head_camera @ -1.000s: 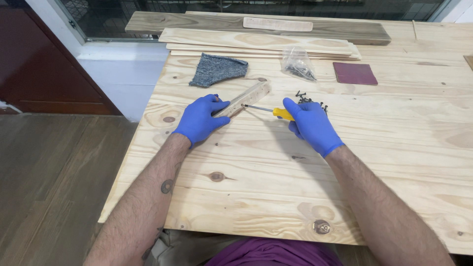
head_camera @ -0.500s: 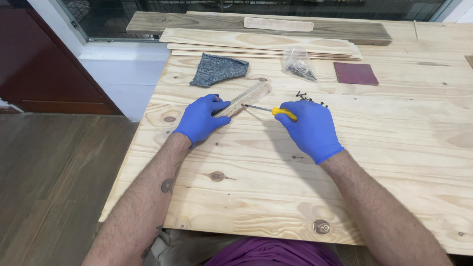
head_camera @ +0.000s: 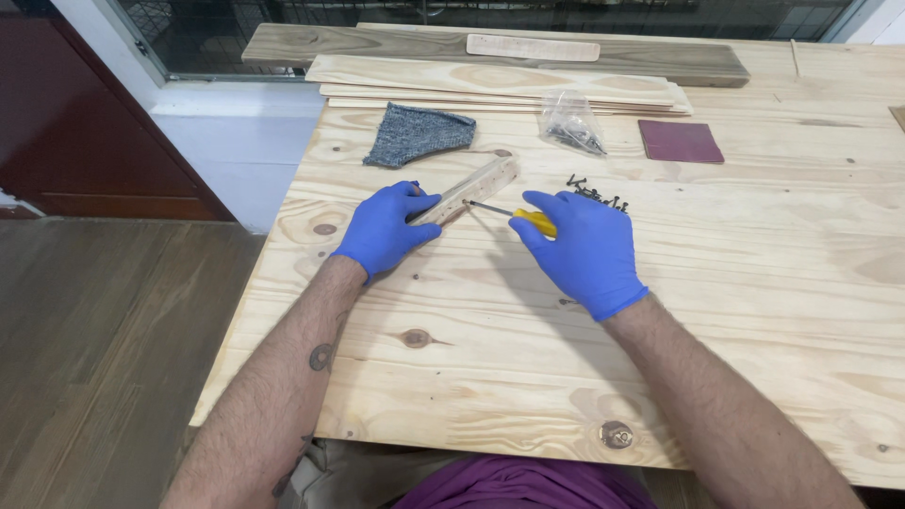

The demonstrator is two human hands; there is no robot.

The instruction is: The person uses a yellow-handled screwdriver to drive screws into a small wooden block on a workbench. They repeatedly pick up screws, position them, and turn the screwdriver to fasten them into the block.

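Pine tabletop [head_camera: 754, 283], knotted planks, seen from above. Left hand [head_camera: 385, 226], blue-gloved, curled closed around the near end of a small wooden block [head_camera: 471, 188], pinning it flat; the block's long axis runs diagonally, from the left hand up and away to the right. Right hand [head_camera: 580, 247], blue-gloved, closed on a yellow-handled screwdriver [head_camera: 514, 213]; the shaft points left, tip meeting the block's side face just beyond the left hand's fingers, roughly crosswise to the block's length. The block lies between the two hands, nearer the left. Loose black screws [head_camera: 596, 192] just behind the right hand. Further back: grey knitted cloth [head_camera: 415, 134], clear bag of screws [head_camera: 570, 123], maroon sandpaper square [head_camera: 681, 141], stacked boards [head_camera: 490, 80].
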